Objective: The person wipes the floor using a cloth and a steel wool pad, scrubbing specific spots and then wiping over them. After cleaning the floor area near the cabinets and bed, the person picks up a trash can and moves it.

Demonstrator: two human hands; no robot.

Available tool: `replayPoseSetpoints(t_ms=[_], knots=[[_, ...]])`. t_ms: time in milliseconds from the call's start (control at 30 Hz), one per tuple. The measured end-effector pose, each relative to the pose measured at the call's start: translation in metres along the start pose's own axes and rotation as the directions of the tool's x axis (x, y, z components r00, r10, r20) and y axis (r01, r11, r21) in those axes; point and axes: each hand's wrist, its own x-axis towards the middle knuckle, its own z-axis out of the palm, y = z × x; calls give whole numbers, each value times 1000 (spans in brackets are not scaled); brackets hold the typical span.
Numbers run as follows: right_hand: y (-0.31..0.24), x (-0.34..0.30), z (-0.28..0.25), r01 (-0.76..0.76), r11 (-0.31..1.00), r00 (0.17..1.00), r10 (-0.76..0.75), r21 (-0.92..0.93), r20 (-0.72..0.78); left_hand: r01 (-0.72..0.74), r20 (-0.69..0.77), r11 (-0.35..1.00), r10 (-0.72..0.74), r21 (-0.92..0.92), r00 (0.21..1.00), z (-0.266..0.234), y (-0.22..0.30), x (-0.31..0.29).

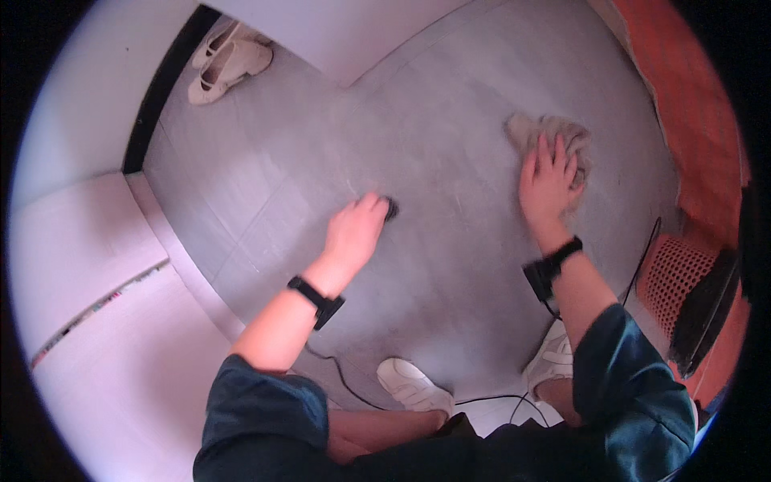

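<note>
My left hand reaches over the middle of the grey floor, fingers curled closed around a small, dark, rounded thing. Most of it is hidden by the fingers, so its kind cannot be made out. Farther right, my right hand lies with fingers spread on a crumpled beige-grey cloth that rests on the floor. The cloth bunches out beyond the fingertips and beside the palm. Each wrist wears a black strap with a small dark box.
A pair of beige shoes stands at the far left. A white cabinet corner juts in from the top. Pale drawers line the left; an orange perforated basket stands at right. A black cable runs near my white shoes.
</note>
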Motion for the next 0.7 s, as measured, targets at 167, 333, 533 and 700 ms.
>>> replayPoseSetpoints(t_ms=[167, 333, 533, 700], knots=[[-106, 73, 2, -228, 969, 973, 222, 100, 62, 84, 179, 993, -67, -88, 982, 2, 5, -86], [-196, 50, -3, 8, 984, 996, -23, 177, 83, 253, 235, 933, -194, -257, 952, -24, 8, -148], [-259, -65, -17, 362, 909, 925, -378, 205, 40, 430, 320, 819, -320, -380, 892, -115, 23, -271], [-303, -161, -21, 489, 835, 839, -529, 253, 126, 723, -54, 582, -791, -373, 609, -165, 71, -392]])
